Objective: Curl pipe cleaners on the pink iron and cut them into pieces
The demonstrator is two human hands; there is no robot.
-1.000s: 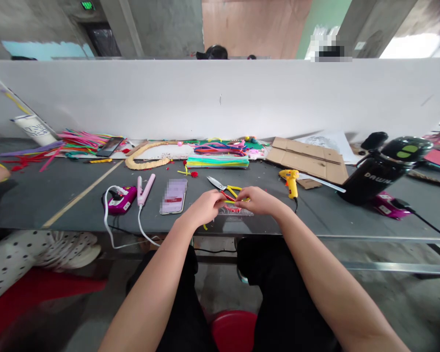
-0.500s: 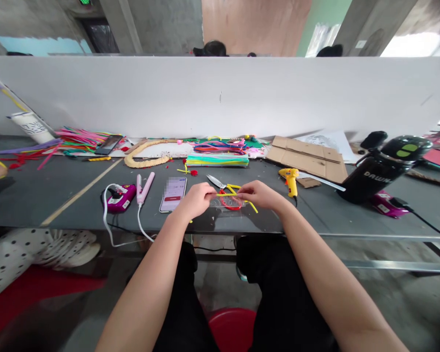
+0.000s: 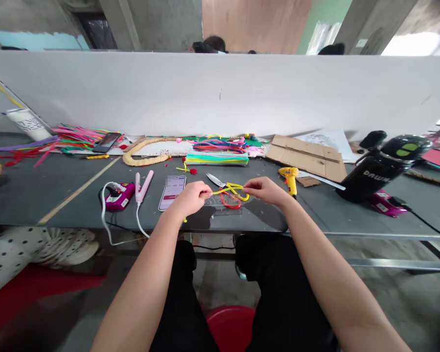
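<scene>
**Pipe cleaner pinched at both ends**

Pipe cleaner [image 3: 230, 190], yellow, hangs just in front of the scissors [image 3: 215, 180], strung between your hands above the bench [image 3: 58, 195]. Your left hand [image 3: 190, 198] pinches one end, fingers pressed together on it. Your right hand [image 3: 266, 189] pinches the other end, where it curls into a loop. A red loop [image 3: 231, 202] lies beneath, nearer you than the scissors. The pipe cleaner looks light, fuzzy and easily bent, and likely keeps any kink, so grip near the ends and spare the middle.
</scene>
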